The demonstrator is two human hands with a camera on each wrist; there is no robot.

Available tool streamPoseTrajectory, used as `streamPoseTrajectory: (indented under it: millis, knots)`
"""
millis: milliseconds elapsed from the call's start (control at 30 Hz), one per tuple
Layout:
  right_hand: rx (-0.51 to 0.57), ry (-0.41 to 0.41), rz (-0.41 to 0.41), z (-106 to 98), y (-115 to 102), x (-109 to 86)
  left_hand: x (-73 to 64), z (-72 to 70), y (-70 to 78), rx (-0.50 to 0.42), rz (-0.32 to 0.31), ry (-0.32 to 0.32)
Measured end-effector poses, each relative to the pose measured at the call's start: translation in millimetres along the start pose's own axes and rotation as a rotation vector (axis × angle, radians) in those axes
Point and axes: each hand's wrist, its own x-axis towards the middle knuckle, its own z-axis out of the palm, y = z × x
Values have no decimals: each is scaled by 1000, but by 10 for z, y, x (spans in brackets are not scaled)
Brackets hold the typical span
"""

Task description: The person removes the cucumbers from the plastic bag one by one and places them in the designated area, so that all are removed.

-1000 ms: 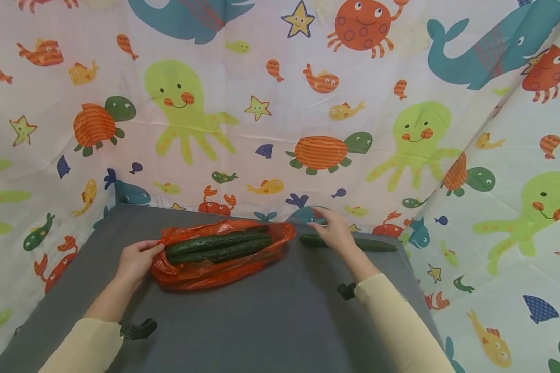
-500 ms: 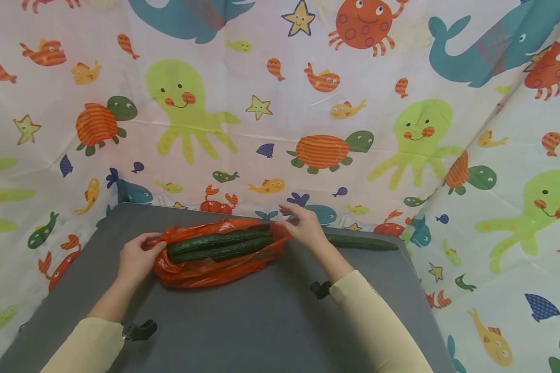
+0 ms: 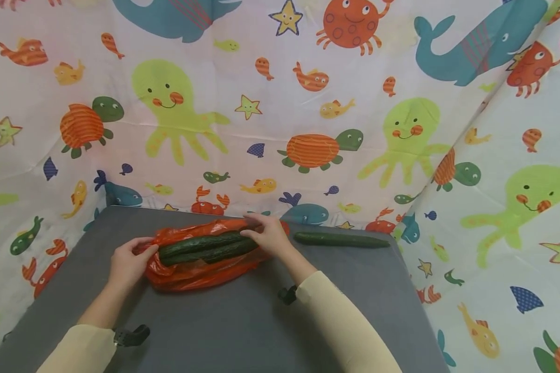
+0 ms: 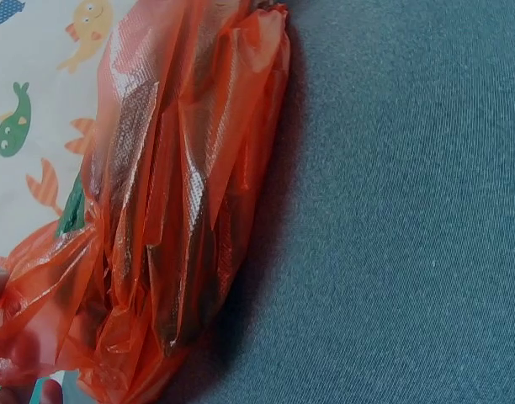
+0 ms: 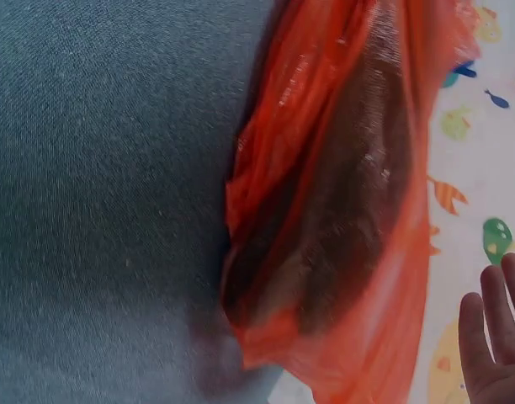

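Two cucumbers are lying side by side inside the one orange plastic bag, which is resting on the grey table toward its far edge. You are holding the bag's left end with your left hand: its fingers are curled round the bunched plastic there, and the left wrist view is showing a fingertip behind the crumpled film. Your right hand is lying over the bag's right end, at the tips of the two cucumbers, with the fingers fairly straight and slightly apart; the right wrist view is showing them extended, gripping nothing. One more cucumber is lying loose on the table just to the right of the bag, apart from your right hand. One sea-creature cloth is hanging behind and beside the table.
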Motion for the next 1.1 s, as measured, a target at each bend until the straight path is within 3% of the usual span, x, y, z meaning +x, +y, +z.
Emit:
streamPoseTrajectory:
  millis: [300,633,767,1100]
  knots:
    - [-46,-61,52,266,38,10,0,51,-19,-14,32,19]
    - [-262,-292,43,505,97,65,-31,75,-26,-24,69,108]
    - [-299,-322,67,530,124,80,-36,106,-1,-26,57,126]
    - [-494,-333,-3,601,120,60,-49,106,-16,-14,68,121]
